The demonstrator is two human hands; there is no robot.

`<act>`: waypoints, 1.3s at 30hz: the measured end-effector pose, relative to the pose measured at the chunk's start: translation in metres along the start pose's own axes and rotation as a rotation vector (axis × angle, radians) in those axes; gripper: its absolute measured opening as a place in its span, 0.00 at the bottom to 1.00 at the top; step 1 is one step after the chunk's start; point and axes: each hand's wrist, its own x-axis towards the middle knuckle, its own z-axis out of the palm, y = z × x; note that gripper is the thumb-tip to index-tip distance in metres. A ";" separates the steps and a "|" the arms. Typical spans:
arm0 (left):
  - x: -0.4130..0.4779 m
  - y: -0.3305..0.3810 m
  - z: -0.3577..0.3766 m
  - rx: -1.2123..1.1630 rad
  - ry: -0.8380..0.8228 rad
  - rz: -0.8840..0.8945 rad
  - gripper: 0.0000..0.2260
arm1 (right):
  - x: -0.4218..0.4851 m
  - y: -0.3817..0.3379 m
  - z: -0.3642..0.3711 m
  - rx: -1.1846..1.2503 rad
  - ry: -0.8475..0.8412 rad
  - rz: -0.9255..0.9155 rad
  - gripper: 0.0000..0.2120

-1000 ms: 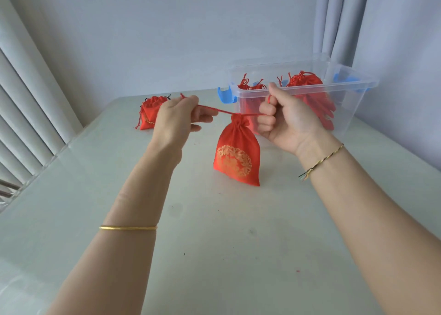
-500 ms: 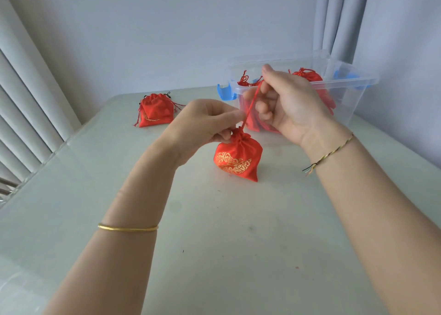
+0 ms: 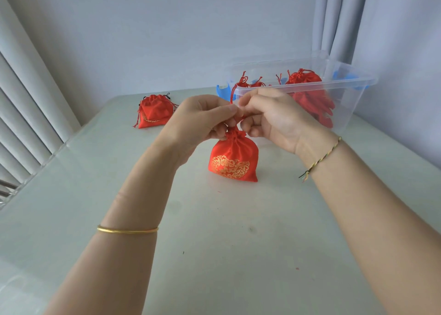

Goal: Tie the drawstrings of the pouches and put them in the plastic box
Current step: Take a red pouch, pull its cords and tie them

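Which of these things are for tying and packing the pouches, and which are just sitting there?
For the job:
left hand and right hand, both pinching the drawstring
near pouch
far pouch, waiting on the table
plastic box
packed pouches inside it

Just there:
curtain
window blinds
gold bangle
braided wristband

Both forearms are bare, with no sleeves in view. The left arm wears a thin plain gold bangle (image 3: 127,230) partway up the forearm. At the right wrist is a slim braided cord bracelet (image 3: 322,157) in yellow and dark strands, its loose ends hanging.
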 end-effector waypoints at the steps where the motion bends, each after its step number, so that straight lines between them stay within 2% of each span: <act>1: 0.000 0.000 0.000 -0.009 0.008 -0.001 0.06 | 0.000 0.000 0.000 -0.033 0.011 -0.024 0.08; 11: 0.001 0.000 -0.003 -0.074 0.178 -0.049 0.06 | 0.000 0.006 0.004 -0.356 0.001 -0.382 0.12; 17: 0.001 0.000 -0.003 -0.091 0.239 -0.069 0.07 | 0.001 0.008 0.006 -0.619 0.081 -0.534 0.03; 21: 0.002 -0.001 -0.003 -0.094 0.272 -0.036 0.07 | 0.000 0.010 0.010 -0.788 0.116 -0.682 0.01; 25: 0.004 -0.001 -0.003 -0.153 0.344 0.017 0.02 | 0.004 0.014 0.009 -0.646 0.136 -0.518 0.04; 28: 0.005 0.000 -0.006 -0.129 0.419 0.079 0.07 | 0.009 0.017 0.004 -0.397 0.166 -0.322 0.07; 31: 0.003 0.005 -0.007 0.037 0.421 0.199 0.08 | 0.012 0.017 0.001 -0.113 0.170 -0.107 0.13; 34: 0.000 0.008 -0.002 0.338 0.346 0.306 0.09 | 0.011 0.015 0.002 0.110 0.140 0.014 0.15; 36: 0.001 0.005 0.002 0.491 0.340 0.335 0.07 | 0.011 0.014 0.002 0.174 0.118 0.044 0.15; 39: 0.002 0.001 0.005 0.599 0.358 0.322 0.05 | 0.010 0.012 0.001 0.213 0.094 0.069 0.14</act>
